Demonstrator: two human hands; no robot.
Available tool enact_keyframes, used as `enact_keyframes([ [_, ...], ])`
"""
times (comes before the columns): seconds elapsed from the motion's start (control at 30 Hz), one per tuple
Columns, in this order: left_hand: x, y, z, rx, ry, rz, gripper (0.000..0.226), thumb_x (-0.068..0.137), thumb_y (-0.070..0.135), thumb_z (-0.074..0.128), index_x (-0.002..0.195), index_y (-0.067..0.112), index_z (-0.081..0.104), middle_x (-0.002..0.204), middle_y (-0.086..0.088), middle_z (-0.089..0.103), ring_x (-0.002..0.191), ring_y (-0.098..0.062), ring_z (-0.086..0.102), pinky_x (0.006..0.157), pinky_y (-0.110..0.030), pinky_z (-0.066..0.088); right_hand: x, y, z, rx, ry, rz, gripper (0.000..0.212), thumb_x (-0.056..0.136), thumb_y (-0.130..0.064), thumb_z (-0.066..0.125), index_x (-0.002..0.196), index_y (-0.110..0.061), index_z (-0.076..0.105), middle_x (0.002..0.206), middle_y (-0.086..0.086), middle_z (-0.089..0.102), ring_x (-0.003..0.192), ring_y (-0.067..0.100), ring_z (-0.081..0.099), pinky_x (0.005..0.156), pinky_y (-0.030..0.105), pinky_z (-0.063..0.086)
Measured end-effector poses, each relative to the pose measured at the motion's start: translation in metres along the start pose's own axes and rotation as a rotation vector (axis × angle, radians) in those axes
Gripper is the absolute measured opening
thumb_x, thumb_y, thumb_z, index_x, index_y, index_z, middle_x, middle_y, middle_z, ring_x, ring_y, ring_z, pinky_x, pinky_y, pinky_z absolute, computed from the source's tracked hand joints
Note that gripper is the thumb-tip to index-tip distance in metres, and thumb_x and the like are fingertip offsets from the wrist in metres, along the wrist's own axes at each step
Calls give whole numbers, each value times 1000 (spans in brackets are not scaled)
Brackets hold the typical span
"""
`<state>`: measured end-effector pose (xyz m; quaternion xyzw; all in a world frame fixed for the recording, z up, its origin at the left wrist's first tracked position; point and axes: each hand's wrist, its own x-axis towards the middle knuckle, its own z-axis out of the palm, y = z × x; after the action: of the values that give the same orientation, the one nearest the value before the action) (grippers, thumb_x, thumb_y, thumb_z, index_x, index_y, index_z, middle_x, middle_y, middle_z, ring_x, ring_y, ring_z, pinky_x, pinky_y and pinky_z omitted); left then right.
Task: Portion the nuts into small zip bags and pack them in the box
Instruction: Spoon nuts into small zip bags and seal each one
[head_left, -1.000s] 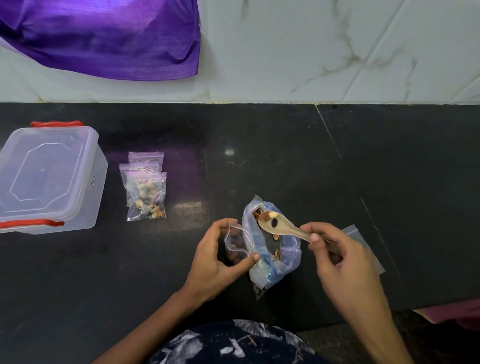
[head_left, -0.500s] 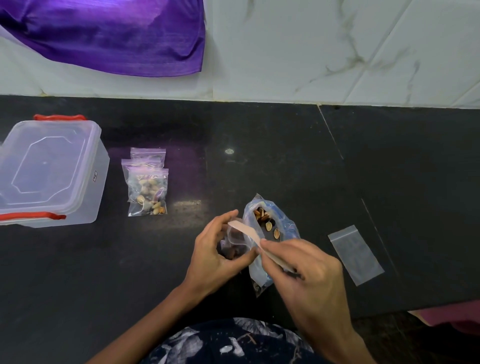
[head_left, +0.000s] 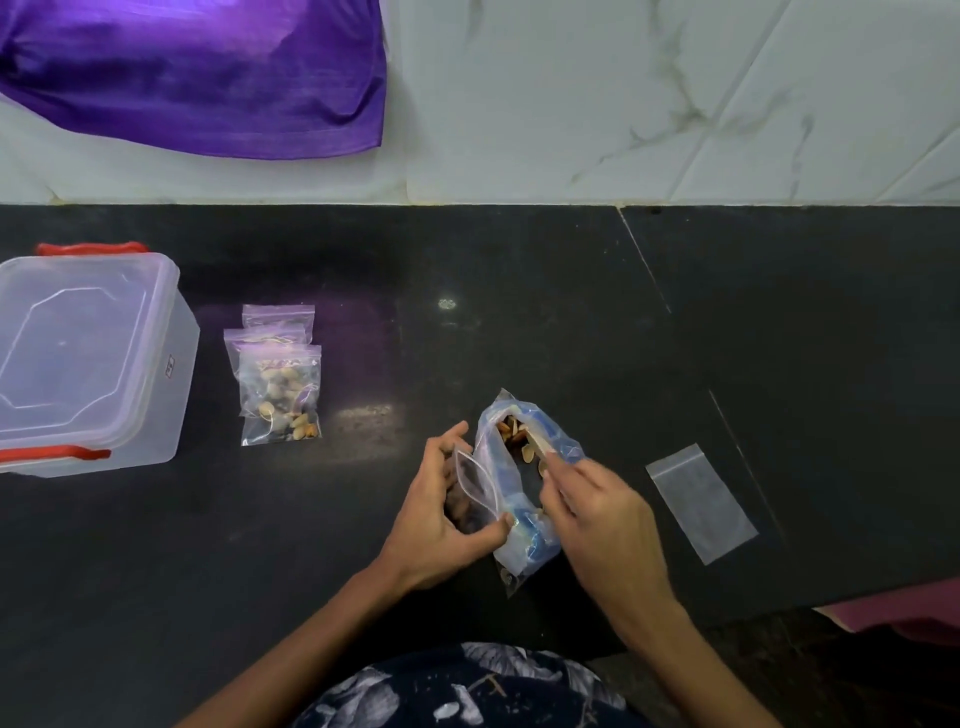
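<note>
The box (head_left: 78, 358) sits lidded at 9 o'clock on the bench (head_left: 519, 322); packing cannot begin until it is opened. Three filled bags (head_left: 280, 384) lie just beside it, stacked so their exact count is uncertain.

The nut pouch (head_left: 524, 483) rests at centre. The right hand (head_left: 602, 525) grips a spoon (head_left: 537, 444) dipped into its mouth; an overfull scoop may spill nuts in transfer.

The left hand (head_left: 441, 514) grips a small zip bag (head_left: 475, 486) open; a slipping grip would narrow the mouth. Its fill level is hidden.

One empty bag (head_left: 701, 501) lies at 3 o'clock.
</note>
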<state>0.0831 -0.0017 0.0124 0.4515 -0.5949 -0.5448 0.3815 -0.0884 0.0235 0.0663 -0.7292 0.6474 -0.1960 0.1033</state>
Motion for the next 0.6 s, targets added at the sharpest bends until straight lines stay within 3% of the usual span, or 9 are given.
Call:
enact_keyframes([
  [0.13,9,4,-1,-32,-24,-15,55,67,24,75,108,30,38,127,10,55,102,-11,65,80,-26,54,6,1,17,-151,33,-38,38,78,-9,73,114,-1,66,74,1,60,57,9,53,50,14,39],
  [0.23,11,3,-2,-28,-33,-17,50,69,20,74,102,29,38,113,4,60,82,-8,65,67,-22,51,16,-1,18,-117,23,58,32,89,-17,61,120,-6,63,82,0,60,65,9,56,54,19,44],
  [0.33,11,2,-2,-41,-58,-22,51,72,19,75,104,27,36,106,2,62,81,-7,65,66,-20,50,25,2,11,120,5,200,25,97,-23,46,110,-13,65,82,-2,59,69,9,57,61,28,51],
  [0.47,13,1,-3,-27,-77,-39,51,74,12,75,105,18,34,77,5,58,53,1,51,53,-15,42,32,6,2,510,-45,453,24,95,-25,52,79,-17,68,73,0,67,71,16,65,66,33,55],
  [0.6,12,5,-5,-30,-85,-34,54,71,24,75,106,19,34,77,6,60,55,0,52,54,-18,44,35,10,2,763,-113,718,16,93,-25,56,88,-22,71,77,-3,71,63,6,62,64,24,52],
])
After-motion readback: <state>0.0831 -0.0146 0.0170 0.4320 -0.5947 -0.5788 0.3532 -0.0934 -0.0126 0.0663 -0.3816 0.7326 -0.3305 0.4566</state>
